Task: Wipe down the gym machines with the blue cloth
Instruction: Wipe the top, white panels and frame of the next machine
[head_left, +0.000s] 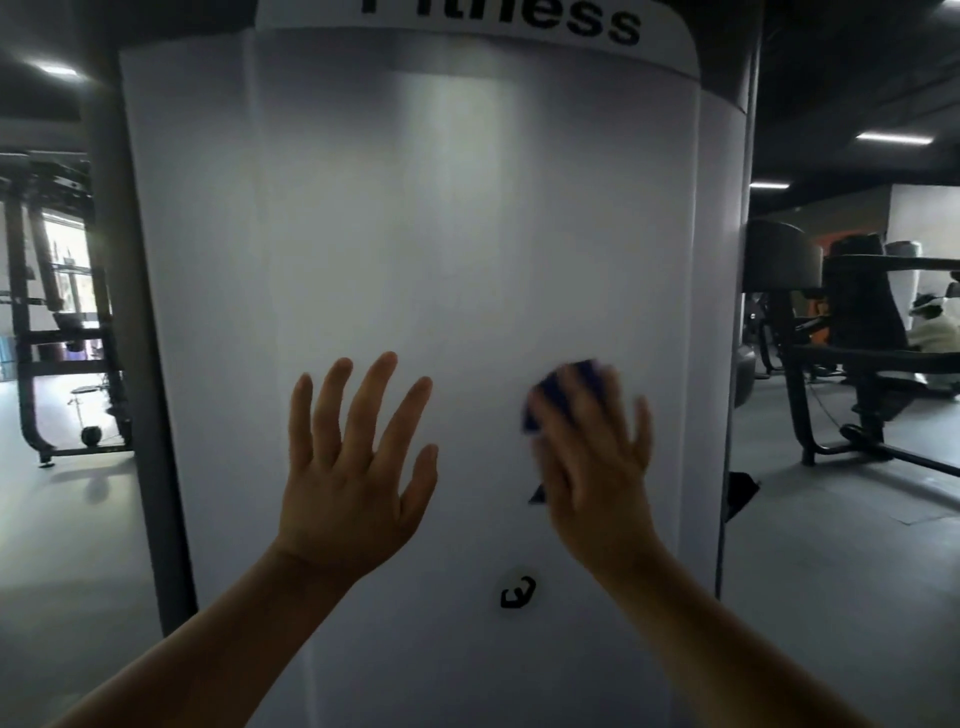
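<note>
A tall white shroud of a gym machine (415, 234) fills the middle of the head view, with black lettering at its top. My left hand (353, 467) is spread with straight fingers in front of the panel, holding nothing. My right hand (597, 462) lies flat with straight fingers and presses the blue cloth (566, 387) against the panel. The hand is blurred. Only the cloth's upper part and a small corner below the hand show; the rest is hidden under the palm.
A small black logo (518, 594) marks the panel below my hands. A dark squat rack (57, 312) stands at the left. At the right are black gym machines (857, 332) and a person in white (932, 332) far back. Grey floor lies on both sides.
</note>
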